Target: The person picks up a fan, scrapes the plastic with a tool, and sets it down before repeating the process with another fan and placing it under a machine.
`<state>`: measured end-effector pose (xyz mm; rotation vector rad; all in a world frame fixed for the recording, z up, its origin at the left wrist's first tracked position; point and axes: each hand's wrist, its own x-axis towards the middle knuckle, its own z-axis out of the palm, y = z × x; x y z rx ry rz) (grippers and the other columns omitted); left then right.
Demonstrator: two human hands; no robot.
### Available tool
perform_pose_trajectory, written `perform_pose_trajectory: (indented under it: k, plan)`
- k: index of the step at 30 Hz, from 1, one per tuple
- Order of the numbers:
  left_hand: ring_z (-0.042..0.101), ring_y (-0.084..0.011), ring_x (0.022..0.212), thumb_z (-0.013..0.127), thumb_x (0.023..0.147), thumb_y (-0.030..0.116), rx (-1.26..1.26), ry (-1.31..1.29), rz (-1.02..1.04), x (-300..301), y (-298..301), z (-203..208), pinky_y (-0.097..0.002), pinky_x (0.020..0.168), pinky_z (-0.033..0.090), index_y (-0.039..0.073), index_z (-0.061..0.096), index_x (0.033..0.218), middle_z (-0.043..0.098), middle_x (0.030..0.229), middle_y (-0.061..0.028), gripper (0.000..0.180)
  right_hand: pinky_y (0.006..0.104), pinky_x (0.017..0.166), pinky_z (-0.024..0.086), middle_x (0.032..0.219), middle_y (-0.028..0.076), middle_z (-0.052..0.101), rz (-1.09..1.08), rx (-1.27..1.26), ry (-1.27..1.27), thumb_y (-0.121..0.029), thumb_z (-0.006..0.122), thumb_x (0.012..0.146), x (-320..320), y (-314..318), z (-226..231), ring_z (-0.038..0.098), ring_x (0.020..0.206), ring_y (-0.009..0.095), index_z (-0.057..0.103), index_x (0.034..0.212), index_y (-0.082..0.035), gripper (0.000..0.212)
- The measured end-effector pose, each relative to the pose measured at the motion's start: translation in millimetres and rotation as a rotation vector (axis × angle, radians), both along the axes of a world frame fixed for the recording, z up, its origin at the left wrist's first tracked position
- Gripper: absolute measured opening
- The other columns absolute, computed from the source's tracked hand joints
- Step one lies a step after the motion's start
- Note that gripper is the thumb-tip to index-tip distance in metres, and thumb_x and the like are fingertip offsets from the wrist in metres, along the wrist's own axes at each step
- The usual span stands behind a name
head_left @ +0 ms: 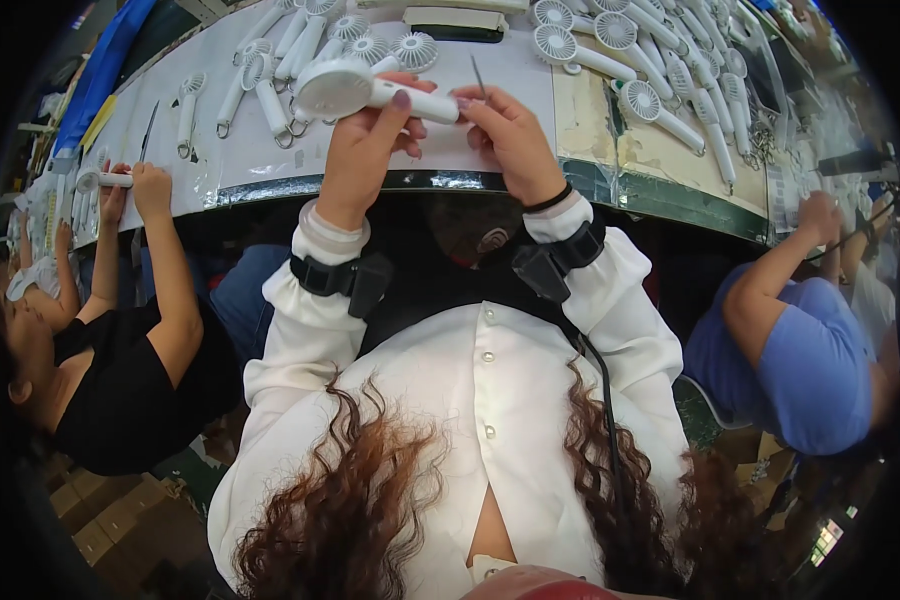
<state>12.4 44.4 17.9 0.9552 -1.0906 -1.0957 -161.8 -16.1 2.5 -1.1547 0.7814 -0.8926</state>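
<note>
A white handheld fan (336,90) lies across my left hand (360,150), which is closed around its handle, with the round head to the left. At the handle's lower end, the fingertips of my right hand (513,140) pinch close against it. A thin, pointed metal tool (478,76) sticks up from between the right fingers; its exact kind I cannot make out. Just beyond my left hand, several more white handheld fans (413,52) lie on the white-covered table (300,172), some with metal rings at their handle ends.
A large pile of white fans (642,102) covers the right of the table. A dark green edge (685,205) runs along the table's near side. At left, a person in black (135,380) holds a fan; at right sits a person in blue (810,350).
</note>
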Motion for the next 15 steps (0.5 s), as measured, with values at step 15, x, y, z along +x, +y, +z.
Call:
perform_pose_trajectory:
  k: [15]
  plan:
    - [0.053, -0.0063, 0.061, 0.055, 0.096, 0.02, 0.087, -0.709, -0.003, -8.4, -34.1, -10.9, -0.0207, 0.057, 0.046, 0.003, 0.056, 0.115, 0.062, 0.081, -0.0029, 0.026, 0.0187, 0.06, 0.041, 0.098, 0.006, 0.065, -0.183, -0.245, -0.04, -0.013, 0.056, 0.094, -24.4, -26.7, -31.7, 0.055, 0.072, 0.007, 0.057, 0.117, -0.001, 0.026]
